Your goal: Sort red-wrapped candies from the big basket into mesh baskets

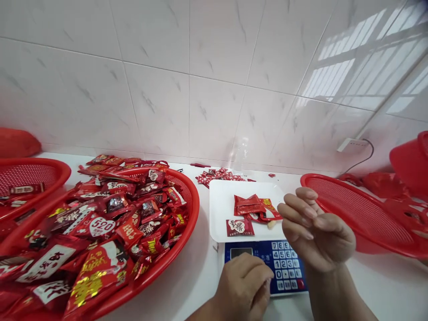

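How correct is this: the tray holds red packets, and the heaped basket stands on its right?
One part is wrong: the heaped basket stands to the tray's left, as the head view shows. The tray does hold red packets.

The white desk carries a scale, red baskets on either side of it, and small packets behind it.

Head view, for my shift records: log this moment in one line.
left hand: curled at scale, contents hidden | right hand: half-curled by tray, no item visible | tray: on scale, holding packets
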The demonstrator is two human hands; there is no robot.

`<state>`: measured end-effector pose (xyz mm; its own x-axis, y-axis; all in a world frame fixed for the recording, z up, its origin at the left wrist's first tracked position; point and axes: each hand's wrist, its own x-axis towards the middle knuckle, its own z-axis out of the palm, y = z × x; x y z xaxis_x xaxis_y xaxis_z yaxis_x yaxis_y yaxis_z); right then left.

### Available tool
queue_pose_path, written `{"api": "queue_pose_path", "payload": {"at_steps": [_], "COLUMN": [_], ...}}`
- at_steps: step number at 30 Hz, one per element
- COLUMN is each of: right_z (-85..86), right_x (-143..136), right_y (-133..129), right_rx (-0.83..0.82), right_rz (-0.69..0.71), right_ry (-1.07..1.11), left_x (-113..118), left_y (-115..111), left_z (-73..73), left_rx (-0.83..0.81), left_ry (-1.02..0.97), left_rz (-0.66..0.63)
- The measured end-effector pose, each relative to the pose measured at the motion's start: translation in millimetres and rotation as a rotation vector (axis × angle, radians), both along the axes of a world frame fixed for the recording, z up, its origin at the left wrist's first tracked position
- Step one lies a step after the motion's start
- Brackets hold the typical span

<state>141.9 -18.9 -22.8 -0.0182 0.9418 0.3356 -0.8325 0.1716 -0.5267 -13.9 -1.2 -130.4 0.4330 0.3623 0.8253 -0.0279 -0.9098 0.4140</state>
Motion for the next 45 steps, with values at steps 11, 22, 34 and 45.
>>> {"api": "queue_pose_path", "payload": {"at_steps": [11, 22, 34, 45], "right_z": [18.8, 21.0, 19.4, 12.8], "right_x": [0.8, -1.6, 9.7, 30.9], "right_y": [-21.9, -38.2, -45.9, -28.1], "right_rx": [0.284, 0.448, 0.419, 0.286], "right_rz": [0.154, 0.276, 0.15, -0.348], "right_ry": [0.184, 0.042, -0.048, -0.507], "left_x": [-8.0, -8.5, -20.0, -31.3], "left_y": [8.2, 12.4, -3.5, -54.1], "left_z": [4.0, 6.2, 54.4, 109.7], "left_rx": [-0.038, -1.073, -1.287, -1.126], "left_ry": [0.081, -0.035, -0.212, -0.217], "left_rz": [0.068, -0.62, -1.069, -1.098]}}
